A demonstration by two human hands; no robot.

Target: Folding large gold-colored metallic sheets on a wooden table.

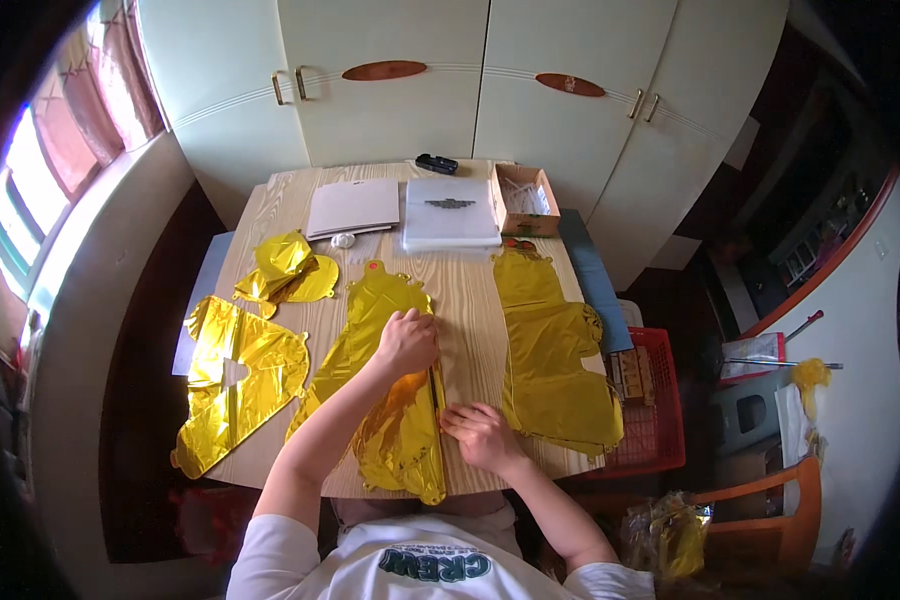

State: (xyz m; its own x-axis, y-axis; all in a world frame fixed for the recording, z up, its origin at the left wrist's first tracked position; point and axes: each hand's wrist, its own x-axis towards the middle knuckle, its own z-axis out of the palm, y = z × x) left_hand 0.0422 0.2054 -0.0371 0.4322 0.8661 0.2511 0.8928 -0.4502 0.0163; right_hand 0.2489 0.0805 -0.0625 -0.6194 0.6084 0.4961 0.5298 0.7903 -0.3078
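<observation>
A flat gold foil balloon (pixel 385 300) lies folded lengthwise in front of me, its lower part creased and shiny. My left hand (pixel 408 342) is closed on its upper right part, knuckles up, with the fingertips hidden. Lower down, my right hand (pixel 478 435) has bent fingers at the balloon's right edge, thumb and forefinger close together on it. Another flat gold foil balloon (pixel 550 350) lies to the right of my hands. On the left rest a shiny gold foil balloon (pixel 240 375) and a crumpled gold foil piece (pixel 285 272).
At the table's back are a stack of white sheets (pixel 353 208), a clear plastic-wrapped pack (pixel 450 225), a cardboard box (pixel 530 215) of small white items and a black object (pixel 436 163). A red basket (pixel 660 400) and a wooden chair (pixel 770 530) stand right of the table.
</observation>
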